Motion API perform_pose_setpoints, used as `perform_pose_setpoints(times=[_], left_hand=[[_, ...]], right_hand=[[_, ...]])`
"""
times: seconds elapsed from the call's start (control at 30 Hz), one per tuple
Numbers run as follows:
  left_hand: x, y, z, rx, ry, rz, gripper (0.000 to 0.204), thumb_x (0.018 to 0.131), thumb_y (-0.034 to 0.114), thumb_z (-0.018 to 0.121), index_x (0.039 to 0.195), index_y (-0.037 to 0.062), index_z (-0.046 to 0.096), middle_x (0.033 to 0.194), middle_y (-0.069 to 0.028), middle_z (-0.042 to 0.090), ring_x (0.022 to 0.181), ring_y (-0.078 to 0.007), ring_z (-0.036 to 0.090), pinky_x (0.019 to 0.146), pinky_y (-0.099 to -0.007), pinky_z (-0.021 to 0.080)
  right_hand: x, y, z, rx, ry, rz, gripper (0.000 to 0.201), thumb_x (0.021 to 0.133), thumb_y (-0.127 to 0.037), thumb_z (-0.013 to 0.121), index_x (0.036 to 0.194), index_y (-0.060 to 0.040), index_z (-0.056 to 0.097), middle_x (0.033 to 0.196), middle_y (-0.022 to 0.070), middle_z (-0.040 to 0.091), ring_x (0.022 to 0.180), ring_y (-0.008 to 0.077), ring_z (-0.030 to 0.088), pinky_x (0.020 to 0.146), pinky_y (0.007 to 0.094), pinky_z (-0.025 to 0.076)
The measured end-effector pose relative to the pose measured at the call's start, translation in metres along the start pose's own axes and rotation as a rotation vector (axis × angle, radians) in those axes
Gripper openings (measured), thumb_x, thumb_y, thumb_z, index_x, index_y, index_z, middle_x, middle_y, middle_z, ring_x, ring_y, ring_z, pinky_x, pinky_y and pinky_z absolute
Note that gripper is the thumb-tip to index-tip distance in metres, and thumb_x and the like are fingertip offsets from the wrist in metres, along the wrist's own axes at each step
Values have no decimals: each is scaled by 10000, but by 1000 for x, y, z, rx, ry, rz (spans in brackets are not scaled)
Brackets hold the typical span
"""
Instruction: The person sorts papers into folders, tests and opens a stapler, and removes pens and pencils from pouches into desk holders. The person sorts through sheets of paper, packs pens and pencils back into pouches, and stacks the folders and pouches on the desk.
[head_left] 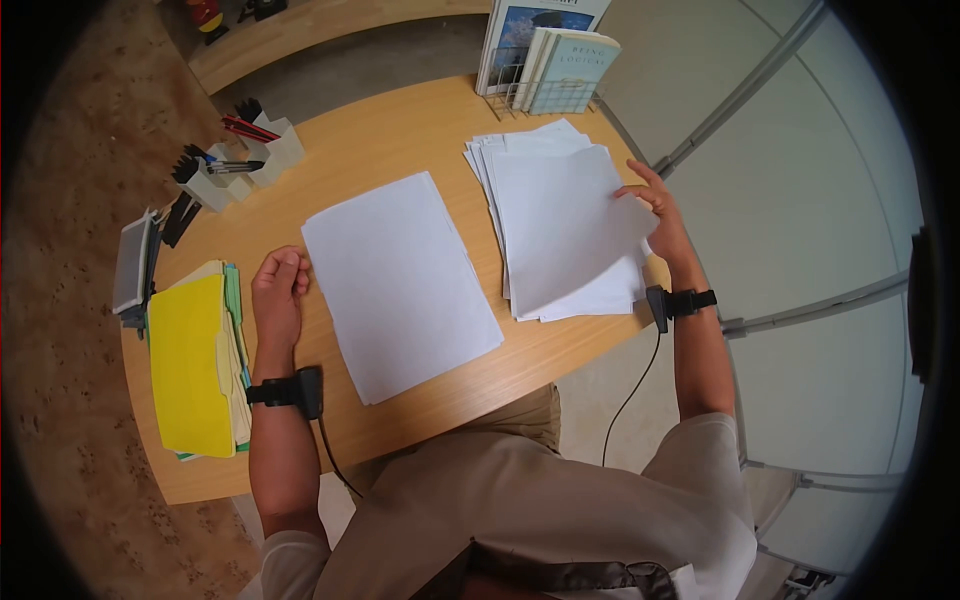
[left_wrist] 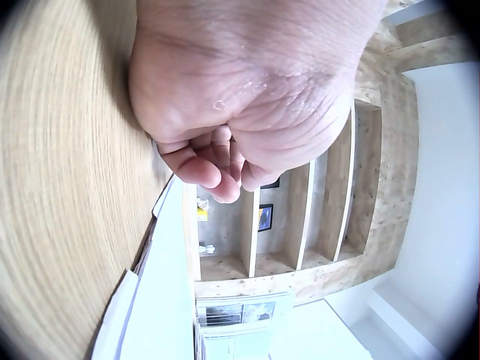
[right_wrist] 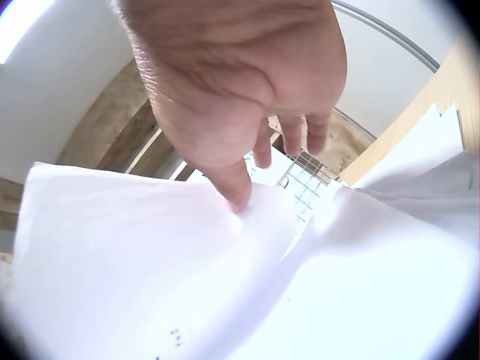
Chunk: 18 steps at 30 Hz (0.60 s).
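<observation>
My right hand pinches the raised right edge of a sheet of paper on the right stack. In the right wrist view the thumb lies against the bent sheet, and the other fingers reach past its edge. The sheet curves up off the loose papers beneath it. On the desk, my left hand rests beside the left stack of white paper. Its fingers are loosely curled with nothing in them, as the left wrist view shows, near the paper edges.
Yellow folders lie at the desk's left, with a tablet-like device behind them. White pen holders stand at the back left. A wire rack with books is at the back right, beside a pale partition.
</observation>
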<state>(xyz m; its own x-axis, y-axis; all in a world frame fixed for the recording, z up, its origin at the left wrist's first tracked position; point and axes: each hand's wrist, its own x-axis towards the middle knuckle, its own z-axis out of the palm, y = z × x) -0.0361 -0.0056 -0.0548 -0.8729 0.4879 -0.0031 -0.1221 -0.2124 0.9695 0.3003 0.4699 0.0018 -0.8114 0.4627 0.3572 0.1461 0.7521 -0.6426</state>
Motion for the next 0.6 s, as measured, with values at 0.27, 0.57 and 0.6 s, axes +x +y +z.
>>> perform_pose_setpoints(times=[0.27,0.57,0.6], left_hand=[[-4,6,6,63,1,5,153,1036,158,611,1063,26,684,881,-2,660,724,-58,524,664,-203,435],[-2,4,4,82,9,6,153,1035,157,608,1047,26,688,881,-1,659,723,-60,522,660,-206,430],[-2,4,4,87,5,9,154,1036,156,608,1046,26,689,880,-1,659,721,-60,521,658,-205,430]], right_hand=[[11,-26,-34,672,426,93,151,1046,-162,612,1037,-33,690,948,-23,696,857,72,629,804,215,502],[4,1,-9,649,191,530,133,1005,-156,634,953,-42,679,797,-17,657,666,52,563,616,233,469],[3,4,1,649,189,528,133,1005,-156,634,953,-42,679,797,-17,657,666,52,563,616,233,469]])
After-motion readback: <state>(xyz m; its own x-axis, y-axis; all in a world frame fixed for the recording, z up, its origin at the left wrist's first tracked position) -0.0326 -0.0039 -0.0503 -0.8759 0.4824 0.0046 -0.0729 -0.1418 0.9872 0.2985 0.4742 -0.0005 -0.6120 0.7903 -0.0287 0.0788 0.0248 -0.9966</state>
